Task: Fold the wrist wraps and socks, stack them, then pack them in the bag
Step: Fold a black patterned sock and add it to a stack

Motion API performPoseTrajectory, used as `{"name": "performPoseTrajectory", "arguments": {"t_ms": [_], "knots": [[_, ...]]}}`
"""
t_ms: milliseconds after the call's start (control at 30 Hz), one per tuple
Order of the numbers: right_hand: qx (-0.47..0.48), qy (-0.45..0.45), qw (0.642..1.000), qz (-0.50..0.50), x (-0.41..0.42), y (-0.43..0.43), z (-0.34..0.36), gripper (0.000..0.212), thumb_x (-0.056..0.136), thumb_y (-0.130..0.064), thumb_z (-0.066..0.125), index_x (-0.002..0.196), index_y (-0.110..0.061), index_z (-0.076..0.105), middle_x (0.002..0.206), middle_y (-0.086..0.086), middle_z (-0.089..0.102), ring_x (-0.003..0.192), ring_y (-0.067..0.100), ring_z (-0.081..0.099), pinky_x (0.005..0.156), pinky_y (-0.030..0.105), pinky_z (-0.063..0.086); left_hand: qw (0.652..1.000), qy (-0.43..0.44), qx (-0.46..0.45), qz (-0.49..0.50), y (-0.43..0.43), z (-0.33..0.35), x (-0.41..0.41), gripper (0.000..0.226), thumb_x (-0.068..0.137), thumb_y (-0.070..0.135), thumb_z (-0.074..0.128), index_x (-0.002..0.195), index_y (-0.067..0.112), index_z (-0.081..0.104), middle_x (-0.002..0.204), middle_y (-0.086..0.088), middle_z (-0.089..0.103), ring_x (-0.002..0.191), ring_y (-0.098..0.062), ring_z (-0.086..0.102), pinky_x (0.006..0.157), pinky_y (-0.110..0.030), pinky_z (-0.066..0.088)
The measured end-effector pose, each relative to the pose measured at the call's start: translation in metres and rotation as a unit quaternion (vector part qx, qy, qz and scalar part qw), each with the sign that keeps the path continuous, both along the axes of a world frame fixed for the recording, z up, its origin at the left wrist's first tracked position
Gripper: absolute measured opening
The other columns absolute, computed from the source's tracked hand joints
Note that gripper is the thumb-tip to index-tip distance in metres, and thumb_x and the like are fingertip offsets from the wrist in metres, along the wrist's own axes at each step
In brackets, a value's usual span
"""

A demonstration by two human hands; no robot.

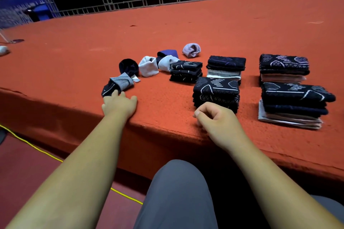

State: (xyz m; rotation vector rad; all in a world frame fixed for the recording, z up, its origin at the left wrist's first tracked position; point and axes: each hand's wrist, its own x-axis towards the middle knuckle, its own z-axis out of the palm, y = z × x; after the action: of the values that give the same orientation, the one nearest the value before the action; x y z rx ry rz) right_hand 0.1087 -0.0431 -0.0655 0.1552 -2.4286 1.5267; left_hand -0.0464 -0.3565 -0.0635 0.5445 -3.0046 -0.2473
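Five folded stacks (216, 91) stand right; far-left socks (148, 66) lie unstacked. Left hand (119, 105), fingers straight, touches the near sock (119, 83); right hand (214, 117) is curled, empty. Packing not begun.

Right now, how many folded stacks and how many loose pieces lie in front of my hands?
Folded stacks: 5
Loose pieces: 6
Total: 11

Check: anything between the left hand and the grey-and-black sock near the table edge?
Nothing visible. The left hand has fingertips at the near end of the grey-and-black sock; only red table cover lies around them. Other loose socks sit beyond it, folded stacks to the right.
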Motion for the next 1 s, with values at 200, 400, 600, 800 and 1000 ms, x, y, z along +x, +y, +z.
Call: {"name": "performPoseTrajectory", "arguments": {"t_ms": [200, 400, 600, 800, 1000], "knots": [[-0.009, -0.003, 1.0, -0.002, 0.003, -0.002, 0.003, 0.013, 0.097, -0.026, 0.068, 0.085, -0.025, 0.072, 0.077, -0.01, 0.072, 0.066, 0.004, 0.061, 0.068, 0.027, 0.051, 0.993, 0.077, -0.06, -0.063, 0.001, -0.002, 0.005, 0.047, 0.107, 0.039, 0.032, 0.125, 0.016, 0.069, 0.143, 0.0, 0.061, 0.128, -0.035, 0.045, 0.099, -0.046, 0.042], [0.017, 0.004, 1.0, -0.002, 0.009, -0.003, 0.006, 0.016, 0.097, -0.023, 0.067, 0.082, -0.027, 0.07, 0.075, -0.01, 0.072, 0.067, 0.008, 0.064, 0.065, 0.024, 0.049, 0.967, 0.184, 0.005, -0.177, 0.01, -0.009, 0.036, 0.026, 0.106, 0.032, 0.055, 0.102, 0.022, 0.079, 0.119, 0.004, 0.075, 0.109, -0.034, 0.053, 0.092, -0.043, 0.047], [0.083, 0.062, 0.995, 0.01, 0.027, -0.004, 0.004, 0.011, 0.099, -0.022, 0.067, 0.091, -0.029, 0.068, 0.087, -0.015, 0.07, 0.085, 0.004, 0.064, 0.076, 0.027, 0.049, 0.906, 0.255, 0.287, -0.178, 0.075, 0.019, 0.13, 0.024, 0.088, 0.02, 0.082, 0.106, 0.035, 0.084, 0.104, 0.009, 0.079, 0.103, -0.011, 0.067, 0.094, -0.023, 0.048], [0.035, 0.053, 0.998, -0.012, 0.066, -0.006, -0.009, 0.05, 0.099, -0.032, 0.071, 0.144, -0.021, 0.051, 0.123, -0.01, 0.064, 0.09, 0.003, 0.065, 0.082, 0.007, 0.043, 0.763, 0.186, 0.572, -0.235, 0.132, 0.033, 0.191, 0.016, 0.093, 0.002, 0.077, 0.102, 0.016, 0.076, 0.087, 0.005, 0.077, 0.08, -0.008, 0.067, 0.072, -0.024, 0.054], [-0.164, 0.014, 0.985, -0.061, 0.092, 0.025, 0.002, 0.064, 0.092, -0.048, 0.074, 0.149, -0.034, 0.048, 0.126, -0.01, 0.074, 0.103, 0.004, 0.074, 0.102, 0.037, 0.057, 0.62, 0.093, 0.747, -0.223, 0.179, 0.046, 0.212, 0.016, 0.094, 0.005, 0.073, 0.108, 0.013, 0.071, 0.097, -0.011, 0.073, 0.079, -0.018, 0.067, 0.073, -0.033, 0.053]]}}
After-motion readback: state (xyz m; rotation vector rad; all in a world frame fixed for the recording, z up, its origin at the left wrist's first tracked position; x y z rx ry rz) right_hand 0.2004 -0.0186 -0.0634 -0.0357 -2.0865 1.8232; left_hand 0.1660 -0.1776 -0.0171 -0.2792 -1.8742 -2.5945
